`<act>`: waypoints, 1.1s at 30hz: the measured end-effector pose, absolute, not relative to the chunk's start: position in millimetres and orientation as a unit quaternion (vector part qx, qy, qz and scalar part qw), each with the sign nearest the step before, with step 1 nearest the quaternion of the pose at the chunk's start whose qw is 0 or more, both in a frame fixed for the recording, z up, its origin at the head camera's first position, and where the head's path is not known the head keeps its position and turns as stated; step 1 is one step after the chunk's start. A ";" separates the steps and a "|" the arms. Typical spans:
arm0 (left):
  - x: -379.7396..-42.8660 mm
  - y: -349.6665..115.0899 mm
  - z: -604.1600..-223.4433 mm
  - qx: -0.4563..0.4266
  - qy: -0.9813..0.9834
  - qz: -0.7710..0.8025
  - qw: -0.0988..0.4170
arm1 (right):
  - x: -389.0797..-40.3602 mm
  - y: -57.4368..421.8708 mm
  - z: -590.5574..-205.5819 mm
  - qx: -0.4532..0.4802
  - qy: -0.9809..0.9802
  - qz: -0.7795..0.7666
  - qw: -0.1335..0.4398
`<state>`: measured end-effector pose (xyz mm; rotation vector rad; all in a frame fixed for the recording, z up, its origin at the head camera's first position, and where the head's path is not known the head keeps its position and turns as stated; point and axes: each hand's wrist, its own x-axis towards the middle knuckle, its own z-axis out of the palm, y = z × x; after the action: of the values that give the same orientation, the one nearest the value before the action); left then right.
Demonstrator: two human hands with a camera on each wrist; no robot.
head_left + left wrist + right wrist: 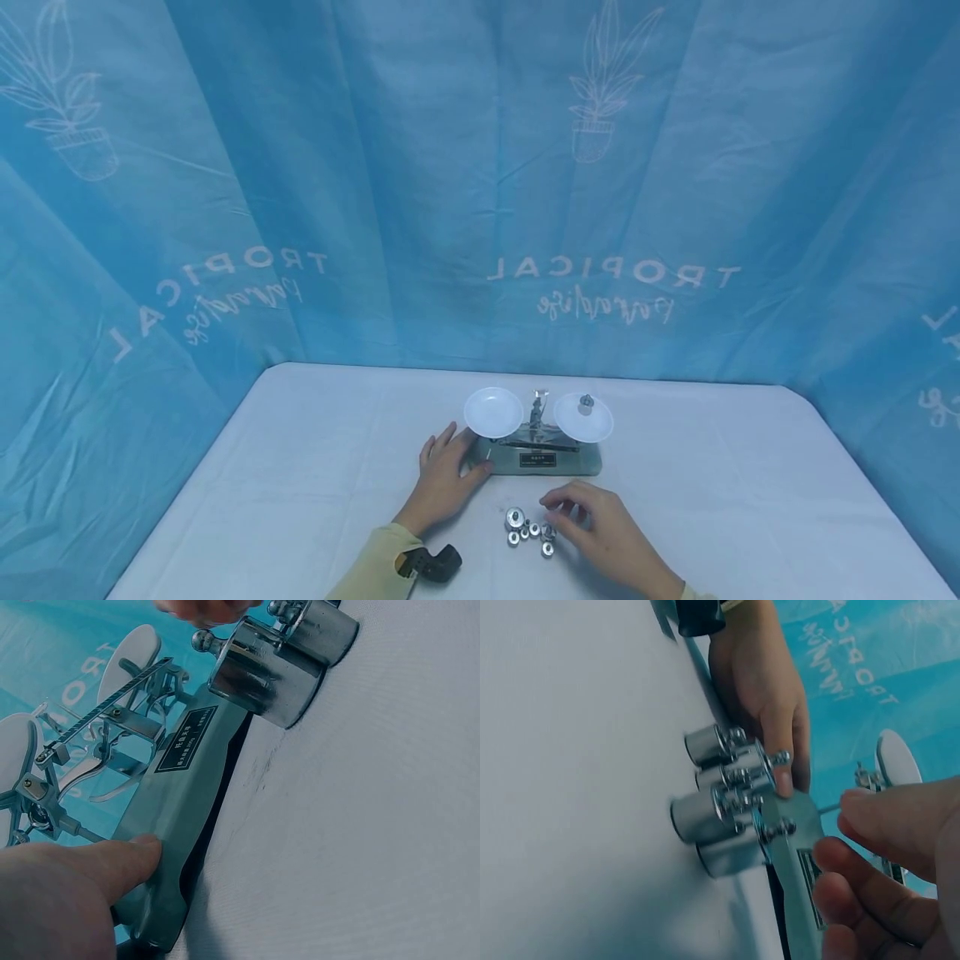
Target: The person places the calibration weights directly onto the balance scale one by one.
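Note:
A balance scale with a green base and two white pans stands on the table. My left hand holds the left end of its base, the thumb lying on the front face in the left wrist view. The left pan is bare; one metal weight stands on the right pan. In front of the base, several knobbed metal weights stand in a cluster. Just over their right side hovers my right hand, fingers loosely bent, thumb apart from the fingertips, nothing visible between them.
A white cloth covers the table. Blue curtains with printed words and plants hang around its back and sides. On the left forearm, by the sleeve, a black device is strapped.

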<state>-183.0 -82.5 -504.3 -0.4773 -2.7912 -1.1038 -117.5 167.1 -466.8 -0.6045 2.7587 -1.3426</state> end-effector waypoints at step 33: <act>-183.8 -83.0 -505.1 -0.159 -0.916 -0.365 0.053 | -122.3 179.4 -479.1 -0.225 0.870 -0.433 0.080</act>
<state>-183.8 -83.0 -505.1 -0.4848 -2.7840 -1.1085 -122.3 179.4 -479.1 -0.6717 2.6017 -1.2942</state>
